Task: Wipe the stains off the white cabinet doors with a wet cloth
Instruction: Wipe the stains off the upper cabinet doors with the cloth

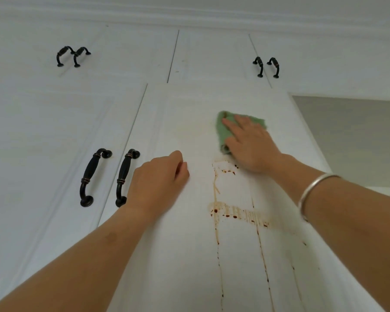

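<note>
Right hand [250,143]: fingers straight and spread, pressing the green cloth [221,136] flat against the upper panel of the white cabinet door [182,255]. Left hand [158,176]: fingers curled under, holding nothing, knuckles against the same door just beside its black handle [124,176]. Brown stains [239,213]: drips and smears directly below the cloth, running down out of view. Open panel surface lies left of and above the cloth. The door's right edge borders a grey recess [351,136].
</note>
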The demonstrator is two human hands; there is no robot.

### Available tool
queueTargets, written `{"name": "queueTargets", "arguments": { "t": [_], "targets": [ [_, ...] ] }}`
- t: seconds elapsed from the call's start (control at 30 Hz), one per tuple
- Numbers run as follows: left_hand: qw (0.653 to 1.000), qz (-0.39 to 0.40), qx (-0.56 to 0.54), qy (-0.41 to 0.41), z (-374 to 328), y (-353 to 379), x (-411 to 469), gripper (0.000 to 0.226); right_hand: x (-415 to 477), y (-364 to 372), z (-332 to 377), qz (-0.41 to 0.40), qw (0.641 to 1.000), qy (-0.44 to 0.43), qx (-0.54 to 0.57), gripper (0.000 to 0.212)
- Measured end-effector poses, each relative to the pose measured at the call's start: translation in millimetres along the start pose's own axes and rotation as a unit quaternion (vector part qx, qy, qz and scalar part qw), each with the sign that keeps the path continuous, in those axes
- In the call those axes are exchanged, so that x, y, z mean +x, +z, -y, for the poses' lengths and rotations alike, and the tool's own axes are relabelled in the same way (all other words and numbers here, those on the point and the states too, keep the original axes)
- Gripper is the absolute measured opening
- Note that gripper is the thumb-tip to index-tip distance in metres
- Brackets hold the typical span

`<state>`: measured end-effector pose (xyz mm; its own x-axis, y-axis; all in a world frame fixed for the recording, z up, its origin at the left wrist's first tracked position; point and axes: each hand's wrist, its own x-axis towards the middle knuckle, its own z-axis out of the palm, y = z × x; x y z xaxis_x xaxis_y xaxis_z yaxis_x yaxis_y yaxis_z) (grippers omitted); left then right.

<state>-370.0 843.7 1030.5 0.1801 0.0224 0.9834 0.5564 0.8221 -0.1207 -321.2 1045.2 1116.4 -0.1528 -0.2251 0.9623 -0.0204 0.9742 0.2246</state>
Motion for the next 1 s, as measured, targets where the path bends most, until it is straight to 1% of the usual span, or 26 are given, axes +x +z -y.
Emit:
{"name": "queueTargets", "arguments": {
  "t": [0.1, 0.2, 0.23, 0.27, 0.33, 0.5, 0.63, 0.73, 0.8, 0.87, 0.93, 1.0],
  "targets": [
    [0.999, -0.020, 0.026, -0.022, 0.6, -1.4, -3.6, 0.026, 1.1, -5.4, -18.9, 0.017, 0.997, 0.072, 0.004, 0.056],
    [0.999, -0.022, 0.029, -0.032, -1.2, 0.8, -7.0, 0.027, 17.9, -7.0, -8.2, 0.020, 0.991, 0.132, 0.033, 0.057],
    [0.999, -0.021, 0.028, -0.030, -1.3, 1.6, -6.6, 0.027, 23.5, -5.7, 0.4, 0.021, 0.990, 0.135, 0.034, 0.058],
    [0.999, -0.019, 0.024, -0.025, -1.4, 2.4, -6.6, 0.028, 27.3, -2.7, 10.3, 0.022, 0.992, 0.124, 0.029, 0.058],
    [1.000, -0.021, 0.013, -0.011, 0.4, 2.6, -5.4, 0.029, 30.8, 6.2, 33.1, 0.014, 0.997, 0.074, 0.011, 0.059],
    [1.000, -0.018, 0.009, -0.010, 3.7, 2.8, -3.1, 0.032, 18.3, 22.4, 73.3, 0.001, 0.999, -0.041, -0.006, 0.058],
    [0.999, 0.009, -0.021, 0.027, 4.4, -3.7, -3.8, 0.032, -13.5, 26.5, 81.1, -0.009, 0.994, -0.108, -0.001, 0.053],
    [0.998, 0.038, 0.013, 0.041, 2.9, -15.6, -10.7, 0.036, -35.8, 22.9, 65.3, 0.018, 0.992, -0.128, -0.001, 0.055],
    [0.998, 0.038, 0.039, 0.010, -1.2, -23.3, -17.4, 0.034, -50.6, 14.3, 38.6, 0.040, 0.995, -0.095, -0.002, 0.058],
    [0.998, 0.040, 0.050, -0.030, -2.0, -26.8, -21.5, 0.032, -62.9, 9.2, 9.9, 0.045, 0.999, -0.029, -0.005, 0.062],
    [0.995, 0.046, 0.083, -0.036, -1.4, -26.9, -27.1, 0.032, -72.7, 4.5, -7.7, 0.050, 0.998, 0.042, -0.003, 0.064],
    [0.992, 0.044, 0.112, -0.036, -0.4, -22.9, -34.7, 0.029, -76.2, 2.5, -7.8, 0.077, 0.989, 0.123, 0.015, 0.065]
  ]
}}
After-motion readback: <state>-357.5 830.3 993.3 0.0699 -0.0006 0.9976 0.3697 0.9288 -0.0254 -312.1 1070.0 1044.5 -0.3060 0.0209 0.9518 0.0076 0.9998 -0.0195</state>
